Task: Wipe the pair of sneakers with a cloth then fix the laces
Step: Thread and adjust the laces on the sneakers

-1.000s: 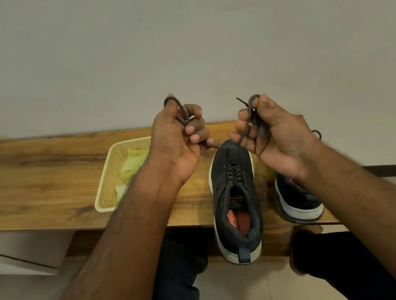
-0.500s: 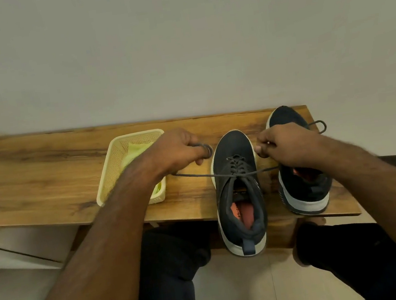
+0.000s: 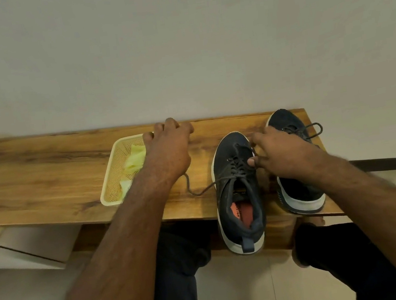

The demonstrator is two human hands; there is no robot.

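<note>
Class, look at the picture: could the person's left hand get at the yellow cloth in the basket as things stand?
Probably yes. The left hand lies open, fingers spread, at the far corner of the basket, right beside the cloth. The basket has no lid and nothing lies over the cloth. A loose lace trails from under that hand.

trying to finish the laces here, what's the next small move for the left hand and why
Probably bring the left hand back to pick up the loose lace end on the bench; the right hand is at the knot of the near sneaker.

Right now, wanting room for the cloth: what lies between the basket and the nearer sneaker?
Head view: bare wooden bench, crossed by the left hand and a loose lace.
</note>
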